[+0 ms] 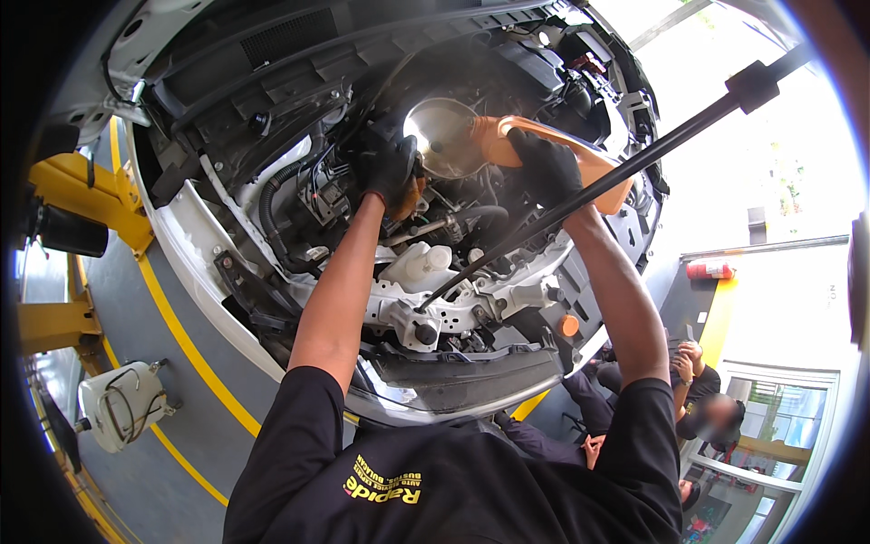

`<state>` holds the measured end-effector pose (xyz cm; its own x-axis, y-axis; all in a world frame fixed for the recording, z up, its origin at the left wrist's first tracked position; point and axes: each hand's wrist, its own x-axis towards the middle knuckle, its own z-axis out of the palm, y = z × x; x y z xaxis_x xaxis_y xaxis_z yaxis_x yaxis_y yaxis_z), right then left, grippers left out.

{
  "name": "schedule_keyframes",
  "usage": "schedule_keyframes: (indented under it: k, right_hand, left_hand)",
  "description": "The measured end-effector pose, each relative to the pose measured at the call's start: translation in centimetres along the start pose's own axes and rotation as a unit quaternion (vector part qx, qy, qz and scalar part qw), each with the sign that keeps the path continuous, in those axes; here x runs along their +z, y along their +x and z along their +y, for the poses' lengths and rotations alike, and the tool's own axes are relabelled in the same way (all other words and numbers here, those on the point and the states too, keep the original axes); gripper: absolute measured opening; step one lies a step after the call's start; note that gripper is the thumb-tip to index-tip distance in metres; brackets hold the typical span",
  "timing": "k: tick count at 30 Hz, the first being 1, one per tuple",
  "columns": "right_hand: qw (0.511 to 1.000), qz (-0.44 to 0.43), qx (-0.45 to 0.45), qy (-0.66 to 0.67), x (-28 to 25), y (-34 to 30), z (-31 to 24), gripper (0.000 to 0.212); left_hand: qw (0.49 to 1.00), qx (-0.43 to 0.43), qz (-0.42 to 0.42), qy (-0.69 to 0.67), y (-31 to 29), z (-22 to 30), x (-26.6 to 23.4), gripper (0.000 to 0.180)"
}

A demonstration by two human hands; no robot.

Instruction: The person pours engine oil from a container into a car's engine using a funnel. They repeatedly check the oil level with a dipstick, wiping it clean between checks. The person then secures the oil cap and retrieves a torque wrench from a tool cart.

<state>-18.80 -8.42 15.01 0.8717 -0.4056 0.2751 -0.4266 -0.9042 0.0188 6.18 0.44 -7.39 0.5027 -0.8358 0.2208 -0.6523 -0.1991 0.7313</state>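
Observation:
Over the engine sits a wide silver funnel (426, 120), its round mouth facing up and its lower end hidden. My left hand (385, 168), in a black glove, is closed at the funnel's left rim. Below that hand hangs an orange-brown piece, perhaps a rag (410, 199); whether the hand holds it too I cannot tell. An orange plastic bottle (594, 163) lies tilted on its side, its neck reaching the funnel's right edge. Around the bottle, near its neck, my black-gloved right hand (548, 168) is closed. Any liquid flow is too unclear to make out.
A black hood prop (671, 150) slants across the engine bay, close to my right forearm. An orange cap (568, 325) lies at the front right of the car. A white reservoir (426, 263) stands before the engine. People (698, 381) sit at the right; a yellow lift (100, 199) stands left.

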Motion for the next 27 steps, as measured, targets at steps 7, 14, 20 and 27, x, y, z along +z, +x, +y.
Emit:
schedule_keyframes:
  k: [7, 14, 20, 27]
  right_hand:
    - [1.000, -0.019, 0.016, 0.005, -0.1, -0.1, -0.7, 0.026]
    - [0.999, -0.036, -0.004, -0.022, -0.2, 0.7, -1.5, 0.025]
    - [0.998, -0.034, -0.010, -0.045, 0.4, 1.0, -1.3, 0.022]
    - [1.000, 0.002, 0.018, -0.011, 0.1, 0.4, -1.3, 0.024]
  left_hand:
    - [0.992, -0.036, 0.056, -0.107, -0.5, 2.0, -0.7, 0.030]
    - [1.000, 0.018, 0.009, -0.017, -0.3, -0.3, -0.1, 0.031]
    - [0.982, 0.127, 0.029, 0.138, 0.0, -1.0, -0.2, 0.033]
    - [0.998, 0.045, 0.011, 0.053, -0.5, 0.4, 0.0, 0.037]
